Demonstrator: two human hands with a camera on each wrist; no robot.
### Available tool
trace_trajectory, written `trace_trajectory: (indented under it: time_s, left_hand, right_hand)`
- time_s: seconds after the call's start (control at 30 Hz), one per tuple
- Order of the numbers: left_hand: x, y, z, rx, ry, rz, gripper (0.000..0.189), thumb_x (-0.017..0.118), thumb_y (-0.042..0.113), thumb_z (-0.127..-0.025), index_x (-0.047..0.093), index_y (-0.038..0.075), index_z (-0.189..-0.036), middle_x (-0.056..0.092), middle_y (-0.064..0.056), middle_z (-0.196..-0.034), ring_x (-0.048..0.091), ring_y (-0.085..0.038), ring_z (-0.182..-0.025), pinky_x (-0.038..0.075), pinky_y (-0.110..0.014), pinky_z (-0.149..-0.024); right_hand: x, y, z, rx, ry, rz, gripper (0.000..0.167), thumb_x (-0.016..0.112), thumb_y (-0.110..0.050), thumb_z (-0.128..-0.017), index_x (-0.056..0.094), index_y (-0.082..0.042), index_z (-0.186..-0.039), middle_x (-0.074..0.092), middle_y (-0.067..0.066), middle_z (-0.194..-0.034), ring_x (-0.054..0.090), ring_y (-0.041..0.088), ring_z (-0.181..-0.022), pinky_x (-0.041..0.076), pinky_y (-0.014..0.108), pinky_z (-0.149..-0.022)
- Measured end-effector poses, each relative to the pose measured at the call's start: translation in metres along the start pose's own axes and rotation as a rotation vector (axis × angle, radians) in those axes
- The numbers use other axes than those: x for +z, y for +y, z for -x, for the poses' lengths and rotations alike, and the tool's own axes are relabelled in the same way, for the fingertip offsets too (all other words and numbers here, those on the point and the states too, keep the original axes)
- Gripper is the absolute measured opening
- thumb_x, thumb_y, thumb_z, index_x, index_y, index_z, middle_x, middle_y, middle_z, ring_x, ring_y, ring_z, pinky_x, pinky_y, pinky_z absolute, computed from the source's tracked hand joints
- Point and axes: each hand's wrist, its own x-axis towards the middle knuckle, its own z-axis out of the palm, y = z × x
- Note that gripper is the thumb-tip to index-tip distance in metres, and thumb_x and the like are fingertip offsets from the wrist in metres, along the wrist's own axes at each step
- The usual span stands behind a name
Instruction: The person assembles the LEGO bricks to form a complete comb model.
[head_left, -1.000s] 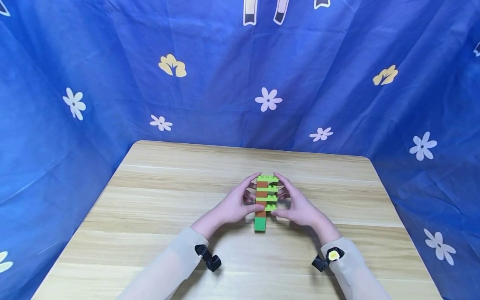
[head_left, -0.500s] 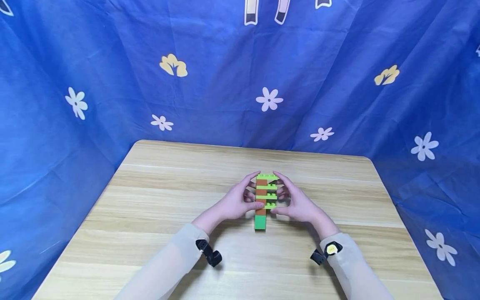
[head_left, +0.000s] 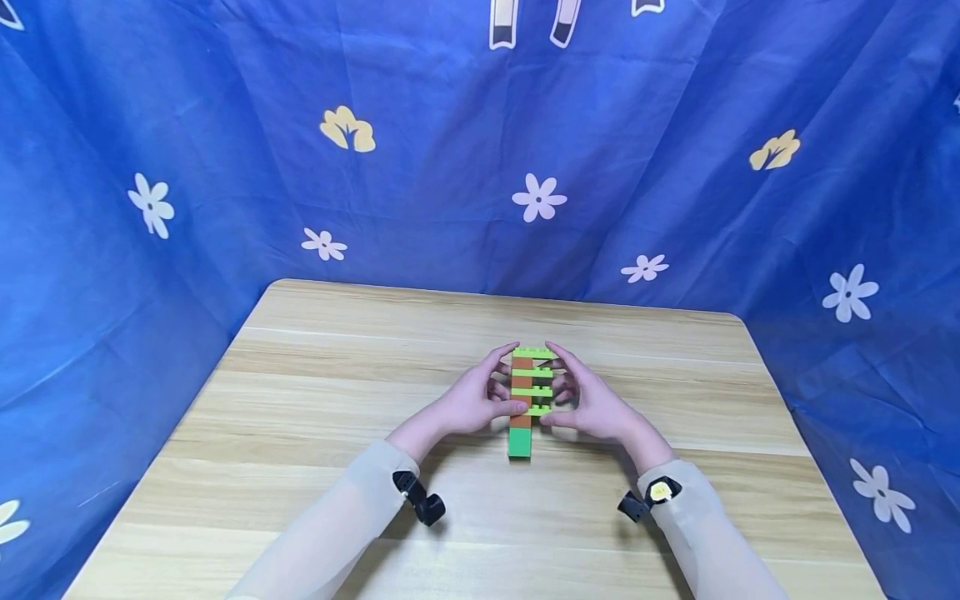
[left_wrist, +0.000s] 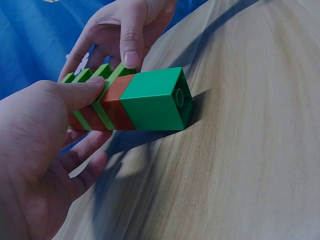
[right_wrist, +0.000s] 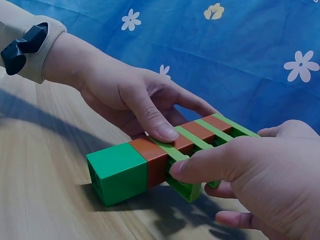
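A toy building-block stack has a green block (head_left: 520, 442) at its near end. Beyond it, orange-brown blocks (right_wrist: 141, 150) alternate with several lime-green plates (head_left: 542, 392), which jut out to the right. The stack lies tipped over the table, and the green block's hollow underside shows in the left wrist view. My left hand (head_left: 467, 405) grips the left side, thumb across the brown blocks and fingers beneath. On the other side my right hand (right_wrist: 250, 172) holds the jutting plates between thumb and fingers. Part of the stack's far end is hidden by my hands.
A wood-grain table (head_left: 360, 333) with rounded far corners lies under my hands. Blue cloth (head_left: 435, 167) with printed flowers hangs behind and along both sides. Dark wrist cameras (head_left: 429, 507) stick out from both sleeves.
The block stack and both hands have shifted very slightly away from me, up in the head view. Both hands keep the same hold.
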Motion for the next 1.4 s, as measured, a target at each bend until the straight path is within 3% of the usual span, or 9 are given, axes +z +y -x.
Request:
trace_trajectory:
  time_s: [0.4,0.73,1.4]
  left_hand:
    - [0.0,-0.003,-0.003,-0.046,-0.007,0.035,0.1,0.086,0.016,-0.092,0.022,0.013,-0.168,0.055,-0.018,-0.138,0.072,-0.021,-0.1,0.06,-0.035,-0.089]
    - [0.0,-0.006,-0.004,-0.078,-0.02,0.043,0.098,0.085,0.018,-0.093,0.023,0.009,-0.168,0.056,-0.02,-0.145,0.072,-0.022,-0.104,0.059,-0.037,-0.092]
    - [-0.003,-0.009,-0.004,-0.092,-0.039,0.028,0.095,0.083,0.022,-0.095,0.023,0.006,-0.167,0.058,-0.02,-0.144,0.071,-0.024,-0.107,0.059,-0.038,-0.091]
  right_hand:
    - [0.001,0.003,-0.003,0.047,-0.014,0.005,0.124,0.094,0.002,-0.076,0.014,-0.013,-0.17,0.049,0.018,-0.147,0.064,0.031,-0.108,0.058,0.052,-0.091]
    - [0.001,0.015,-0.006,0.067,-0.02,-0.007,0.12,0.093,0.0,-0.077,0.014,-0.003,-0.168,0.049,0.019,-0.144,0.064,0.03,-0.105,0.06,0.041,-0.088]
    - [0.001,0.02,-0.011,0.101,-0.043,-0.055,0.115,0.092,0.001,-0.079,0.017,0.0,-0.167,0.048,0.024,-0.146,0.063,0.033,-0.108,0.059,0.046,-0.09]
